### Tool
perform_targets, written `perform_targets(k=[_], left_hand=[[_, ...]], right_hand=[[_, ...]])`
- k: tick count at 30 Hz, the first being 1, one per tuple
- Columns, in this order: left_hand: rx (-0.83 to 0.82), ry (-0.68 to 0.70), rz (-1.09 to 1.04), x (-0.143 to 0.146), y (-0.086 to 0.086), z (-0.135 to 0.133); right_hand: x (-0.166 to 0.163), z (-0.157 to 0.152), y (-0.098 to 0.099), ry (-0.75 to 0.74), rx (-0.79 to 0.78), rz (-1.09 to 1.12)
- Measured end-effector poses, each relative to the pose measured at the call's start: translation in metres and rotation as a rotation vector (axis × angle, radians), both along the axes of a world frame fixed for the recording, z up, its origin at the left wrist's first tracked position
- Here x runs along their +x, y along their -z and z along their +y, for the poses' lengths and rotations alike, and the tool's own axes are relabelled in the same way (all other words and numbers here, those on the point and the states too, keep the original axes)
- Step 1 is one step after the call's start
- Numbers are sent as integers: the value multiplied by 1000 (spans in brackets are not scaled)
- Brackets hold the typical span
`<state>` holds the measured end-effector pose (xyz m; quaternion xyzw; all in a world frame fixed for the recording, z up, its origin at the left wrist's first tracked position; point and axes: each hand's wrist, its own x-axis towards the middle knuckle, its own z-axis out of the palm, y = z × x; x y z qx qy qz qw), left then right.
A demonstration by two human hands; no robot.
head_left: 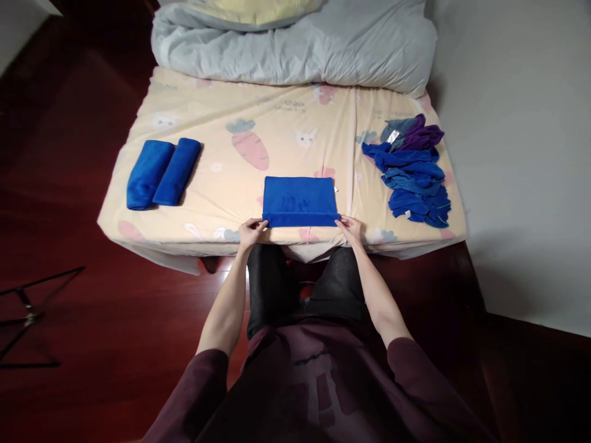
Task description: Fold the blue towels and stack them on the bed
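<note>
A blue towel [299, 195] lies flat as a rectangle near the front edge of the bed, its near edge turned over in a narrow fold. My left hand [252, 231] pinches the left end of that fold, and my right hand [350, 230] pinches the right end. Two rolled blue towels [150, 174] rest side by side on the left of the bed. On the right sits a loose heap of crumpled cloths [410, 175], mostly blue with one purple and one grey-blue, some showing white tags.
The bed [207, 111] has a cream sheet printed with carrots and rabbits. A bunched grey quilt [295, 52] and a yellow pillow [258, 11] lie at the far end. A pale wall [521, 154] borders the right side. Black stand legs [30, 319] are on the red floor at left.
</note>
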<state>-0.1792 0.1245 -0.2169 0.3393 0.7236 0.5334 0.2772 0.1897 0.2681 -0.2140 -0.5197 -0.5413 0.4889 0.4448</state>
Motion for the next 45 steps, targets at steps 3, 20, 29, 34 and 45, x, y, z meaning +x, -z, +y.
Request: perform_targets(k=[3, 20, 29, 34, 45], left_hand=[[-4, -12, -3, 1, 0, 0], [-9, -89, 56, 6, 6, 5], [36, -82, 65, 5, 12, 8], [131, -181, 44, 4, 18, 13], [187, 57, 125, -1, 18, 5]], right_hand=[[0, -1, 0, -24, 18, 3], [-5, -7, 1, 39, 146, -107], [-10, -8, 9, 102, 176, -236], [-16, -14, 12, 128, 291, -337], [-17, -16, 19, 14, 477, -398]])
